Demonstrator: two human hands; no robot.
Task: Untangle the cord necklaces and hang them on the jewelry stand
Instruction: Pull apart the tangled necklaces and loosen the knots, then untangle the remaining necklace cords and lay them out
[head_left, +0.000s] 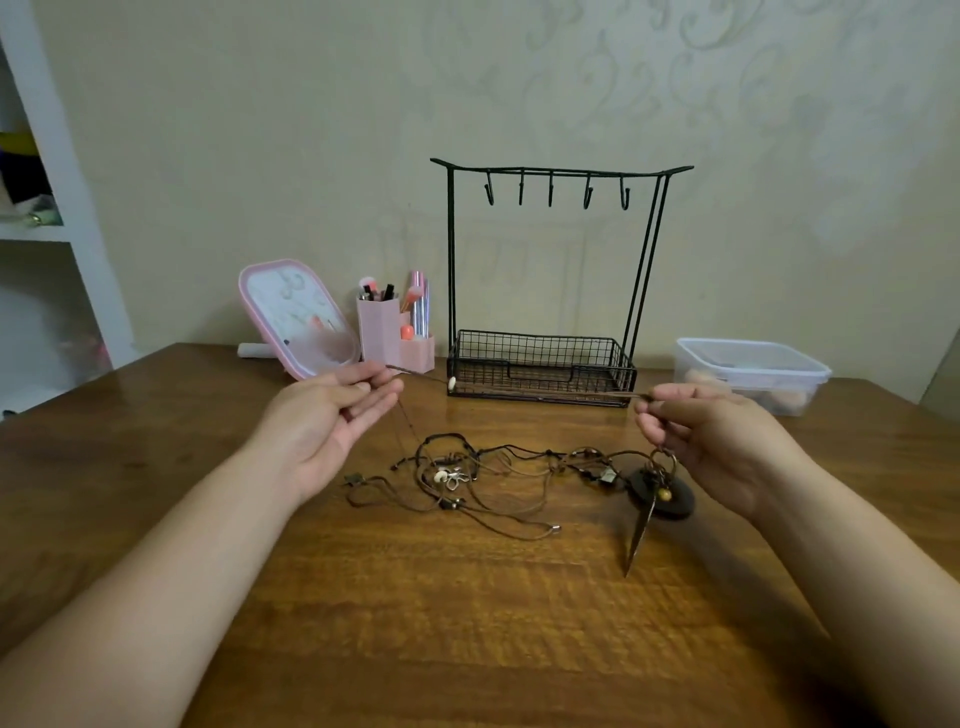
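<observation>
Nearest the camera, two bare forearms reach out over the wooden table (467, 623). The left hand (332, 415) is turned palm up, its thumb and fingertips pinching one end of a brown cord (545, 391), with the other fingers loosely spread. The right hand (711, 441) has its fingers curled around the other end of that cord, so the strand runs taut between the two hands, a small pale bead (452, 383) riding on it near the left. From the right hand hangs a pendant (657, 493) made of rings, a dark disc and a long pointed leaf that reaches down to the tabletop. Between and just beyond the hands, the remaining necklaces (478, 473) lie in a loose knot on the wood, and a thin strand drops from the left hand into that knot. So the lifted cord is probably not free yet. Pulling the hands further apart could tighten the knot or drag the whole pile along. The swinging pendant could also snag a loop. Further back stands the black wire jewelry stand (550, 270), its five hooks bare and its basket base against the wall. Left of it are a pink brush holder (384, 332) and a pink mirror (291, 317). A clear lidded box (753, 371) sits to the right.
</observation>
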